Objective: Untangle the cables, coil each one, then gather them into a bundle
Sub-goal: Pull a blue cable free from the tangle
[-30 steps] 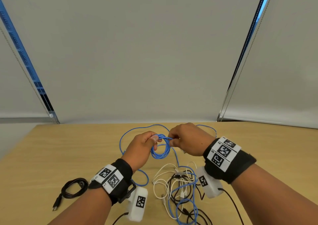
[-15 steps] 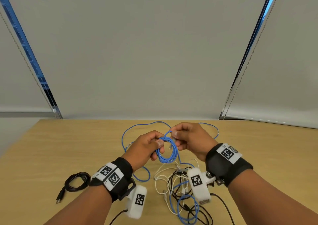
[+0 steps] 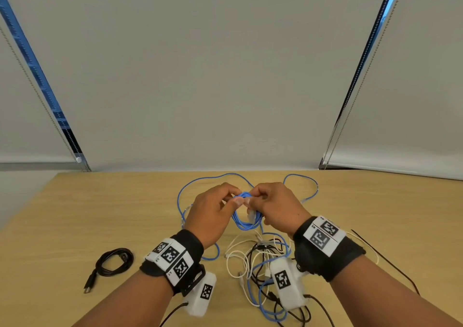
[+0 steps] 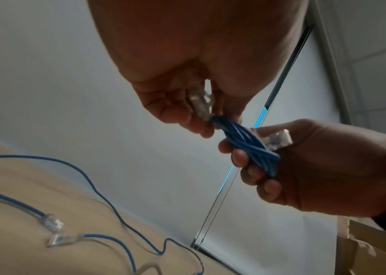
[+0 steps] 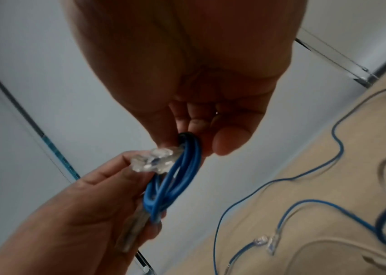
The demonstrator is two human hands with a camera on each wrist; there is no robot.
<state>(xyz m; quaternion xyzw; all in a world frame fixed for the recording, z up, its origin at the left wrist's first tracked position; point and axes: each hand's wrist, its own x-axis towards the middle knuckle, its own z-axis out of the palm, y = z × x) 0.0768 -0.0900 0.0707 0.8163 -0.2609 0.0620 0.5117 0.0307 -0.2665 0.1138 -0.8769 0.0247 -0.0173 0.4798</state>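
Blue Ethernet cable coil (image 3: 246,217): hanging at frame centre above the desk (image 3: 75,214), left hand (image 3: 213,214) and right hand (image 3: 276,207) both pinching its top. Clear plug (image 4: 277,139) lying against the right fingers. Tangle of white, black and blue cables (image 3: 260,264): lying lower centre, partly hidden by wrist cameras. Coiled black USB cable (image 3: 112,264): sitting lower left.

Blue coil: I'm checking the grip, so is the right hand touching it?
Touching. The left wrist view shows the right hand with its fingers curled round the blue coil.
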